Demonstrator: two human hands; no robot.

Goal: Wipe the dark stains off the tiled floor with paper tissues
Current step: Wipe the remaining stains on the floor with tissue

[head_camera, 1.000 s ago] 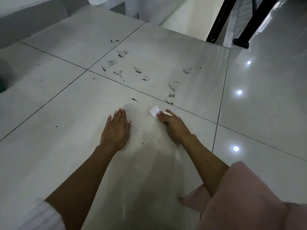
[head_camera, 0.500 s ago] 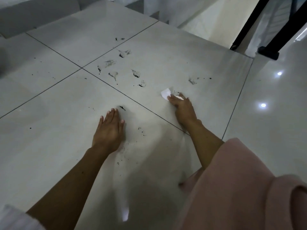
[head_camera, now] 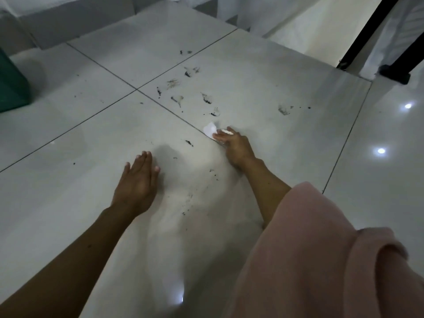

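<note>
A glossy pale tiled floor (head_camera: 68,203) with dark grout lines carries scattered dark stains (head_camera: 206,99) near the tile junction; a white tissue (head_camera: 210,129), a flat left hand (head_camera: 137,182) and a green bin (head_camera: 11,86) rest on it.

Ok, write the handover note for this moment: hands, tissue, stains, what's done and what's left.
Left hand: flat on the tiled floor, holding nothing.
Right hand: presses a white paper tissue onto the floor at a grout line.
Done: cannot tell; only faint specks lie between the arms.
Left: the cluster of dark stains beyond the tissue, a smear to its right, and a small mark near the tissue.
</note>
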